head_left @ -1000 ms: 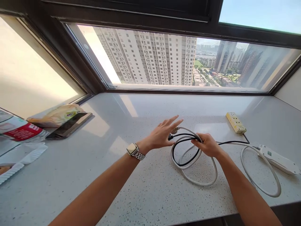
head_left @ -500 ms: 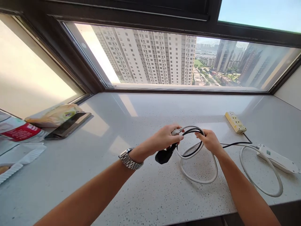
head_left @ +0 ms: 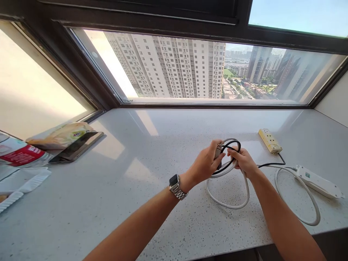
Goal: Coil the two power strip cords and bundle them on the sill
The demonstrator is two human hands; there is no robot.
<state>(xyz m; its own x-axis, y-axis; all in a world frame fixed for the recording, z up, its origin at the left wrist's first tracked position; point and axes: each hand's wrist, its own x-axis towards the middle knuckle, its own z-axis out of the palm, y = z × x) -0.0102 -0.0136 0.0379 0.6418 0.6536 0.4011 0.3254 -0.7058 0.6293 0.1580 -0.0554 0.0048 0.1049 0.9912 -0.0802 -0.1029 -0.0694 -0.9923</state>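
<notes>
My left hand (head_left: 207, 161) is closed round the plug ends of two cords, a grey one and a black one, mostly covered by my fingers. Loops of white cable (head_left: 236, 207) and black cable (head_left: 236, 144) pass between my two hands. My right hand (head_left: 244, 160) pinches the looped cables at their right side. One white loop hangs down onto the counter. To the right, a yellowed power strip (head_left: 270, 140) has a black cord, and a white power strip (head_left: 317, 181) has a white cord that curves across the counter.
A speckled white counter (head_left: 136, 217) runs below a dark-framed window. At the left lie a phone (head_left: 77, 146), a food packet (head_left: 67, 135), a bottle with a red label (head_left: 23, 156) and a white tray (head_left: 29, 181). The counter's front edge is at lower right.
My left hand has moved right and turned, bringing the plug ends closer to my right hand. The black plug that hung below it is now mostly hidden. My right hand has barely moved.
</notes>
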